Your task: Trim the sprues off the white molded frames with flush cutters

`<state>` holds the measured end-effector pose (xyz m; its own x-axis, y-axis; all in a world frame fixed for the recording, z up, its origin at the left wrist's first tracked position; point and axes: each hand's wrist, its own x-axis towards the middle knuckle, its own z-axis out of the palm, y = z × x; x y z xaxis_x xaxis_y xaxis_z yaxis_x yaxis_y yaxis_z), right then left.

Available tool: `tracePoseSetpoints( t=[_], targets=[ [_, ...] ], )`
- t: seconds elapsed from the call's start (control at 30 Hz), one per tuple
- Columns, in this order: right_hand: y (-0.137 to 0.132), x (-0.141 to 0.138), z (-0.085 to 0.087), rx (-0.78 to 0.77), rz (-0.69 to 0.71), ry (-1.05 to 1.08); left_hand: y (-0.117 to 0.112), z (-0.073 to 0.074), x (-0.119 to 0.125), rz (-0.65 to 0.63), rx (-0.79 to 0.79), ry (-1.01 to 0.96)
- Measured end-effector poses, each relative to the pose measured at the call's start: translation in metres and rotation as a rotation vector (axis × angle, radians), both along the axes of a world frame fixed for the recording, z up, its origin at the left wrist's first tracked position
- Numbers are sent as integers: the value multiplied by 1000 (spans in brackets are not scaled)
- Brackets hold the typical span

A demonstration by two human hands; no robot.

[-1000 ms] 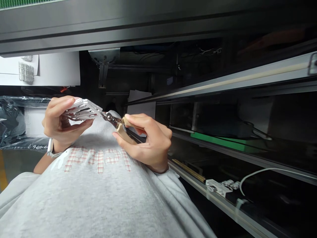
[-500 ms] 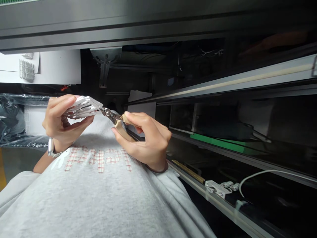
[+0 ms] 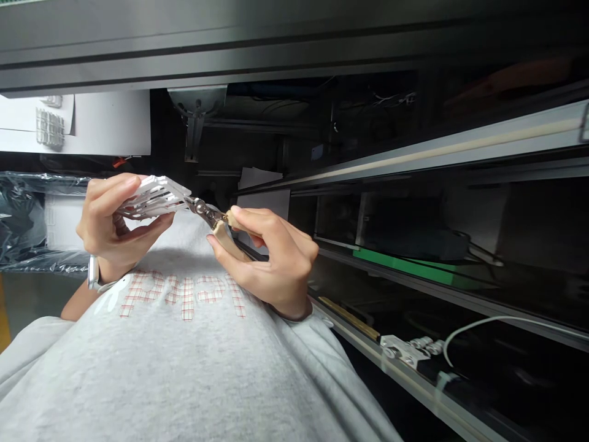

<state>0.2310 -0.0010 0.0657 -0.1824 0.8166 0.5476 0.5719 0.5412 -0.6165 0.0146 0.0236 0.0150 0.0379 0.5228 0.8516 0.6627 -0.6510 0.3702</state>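
Observation:
My left hand (image 3: 108, 224) is closed round a white plastic lattice part (image 3: 154, 197), fingers on top and thumb beneath, held flat in front of my chest. My right hand (image 3: 269, 258) grips small pliers (image 3: 216, 224) with tan handles. Their metal jaws touch the right edge of the white part. A watch band shows on my left wrist. My grey sweatshirt with checked lettering fills the lower part of the view.
A white sheet (image 3: 105, 123) bearing more small white lattice parts (image 3: 50, 129) lies at upper left. A black plastic bag (image 3: 23, 215) is at the left. Metal rails (image 3: 414, 159), a green strip (image 3: 414, 264) and a white cable (image 3: 483, 325) run along the right.
Both hands and the white part have risen a little and shifted slightly left. The pliers' jaws stay at the part's edge.

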Motion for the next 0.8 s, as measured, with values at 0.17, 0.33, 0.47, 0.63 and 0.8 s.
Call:
tracePoseSetpoints(
  t=[0.17,0.33,0.47,0.63,0.8],
  targets=[
    [0,1,-1,-9,9,13,-1,-2,0,0,10,-4],
    [-2,2,-2,-64,18,60,1,-4,0,-31,14,0],
    [-6,4,-5,-199,46,193,1,-3,3,19,-2,10],
    [-8,9,-7,-343,108,298,-1,-3,6,23,-33,-3],
    [-9,10,-8,-335,91,303,-3,-4,5,-3,-37,-13]
  ],
)
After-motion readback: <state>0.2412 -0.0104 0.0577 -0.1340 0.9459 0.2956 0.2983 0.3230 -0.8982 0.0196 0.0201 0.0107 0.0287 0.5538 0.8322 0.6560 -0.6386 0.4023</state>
